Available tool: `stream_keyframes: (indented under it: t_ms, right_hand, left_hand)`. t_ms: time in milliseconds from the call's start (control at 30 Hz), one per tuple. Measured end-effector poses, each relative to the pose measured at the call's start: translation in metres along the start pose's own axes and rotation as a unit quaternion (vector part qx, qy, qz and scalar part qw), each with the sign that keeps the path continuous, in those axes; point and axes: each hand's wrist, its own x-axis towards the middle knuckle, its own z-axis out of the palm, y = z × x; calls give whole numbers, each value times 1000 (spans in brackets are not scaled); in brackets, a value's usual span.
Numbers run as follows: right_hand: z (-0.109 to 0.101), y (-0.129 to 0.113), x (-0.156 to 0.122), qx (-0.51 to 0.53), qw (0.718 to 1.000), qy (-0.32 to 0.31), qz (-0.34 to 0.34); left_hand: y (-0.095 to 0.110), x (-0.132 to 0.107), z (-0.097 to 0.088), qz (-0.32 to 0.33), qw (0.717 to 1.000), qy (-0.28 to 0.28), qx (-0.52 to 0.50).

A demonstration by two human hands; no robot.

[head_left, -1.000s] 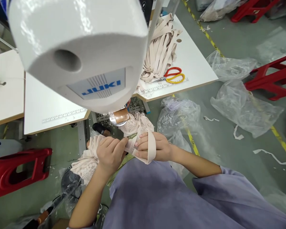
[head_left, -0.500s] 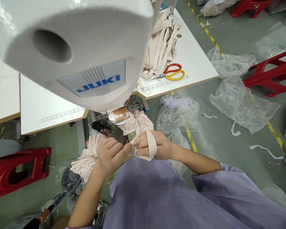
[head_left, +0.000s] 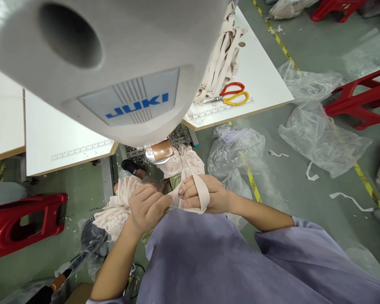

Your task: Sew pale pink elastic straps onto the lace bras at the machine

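Between my hands, close to my lap, runs a beige elastic strap [head_left: 203, 194] that loops round the fingers of my right hand [head_left: 213, 193]. Those fingers are curled over it. My left hand [head_left: 148, 205] pinches the strap's other end, where a short sheer section shows between the two hands. Pale lace fabric, apparently part of a bra [head_left: 192, 162], hangs just beyond my right hand. More gathered lace [head_left: 114, 211] bunches beside my left hand. Above and ahead looms the white sewing machine head [head_left: 136, 101]; its needle area is hidden from here.
On the right white table [head_left: 266, 80] lie a heap of beige straps [head_left: 220, 63] and scissors [head_left: 236, 96] with red and yellow handles. Clear plastic bags [head_left: 237, 147] lie on the floor. Red stools [head_left: 25, 223] stand at both sides.
My left hand has drawn slightly left, so more of the sheer section shows between my hands. The machine head looms larger in view as my head moves. My right hand stays nearly still.
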Motion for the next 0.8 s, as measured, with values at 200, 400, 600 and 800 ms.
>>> stream_keyframes:
  t_ms: [200,400,600,800]
  right_hand:
    - [1,3,-3,12,1000,-1,-5]
    - [3,-1,-2,10,1000,-5,-7]
    - [-14,37,-36,-31,992,-78,89]
    - [-45,109,-106,-114,875,-383,272]
  left_hand:
    - [3,7,-1,23,999,34,-15]
    - [2,3,2,6,999,28,-44]
    - [16,-2,-5,-168,978,-11,-119]
    - [60,-7,-44,-518,735,-154,-410]
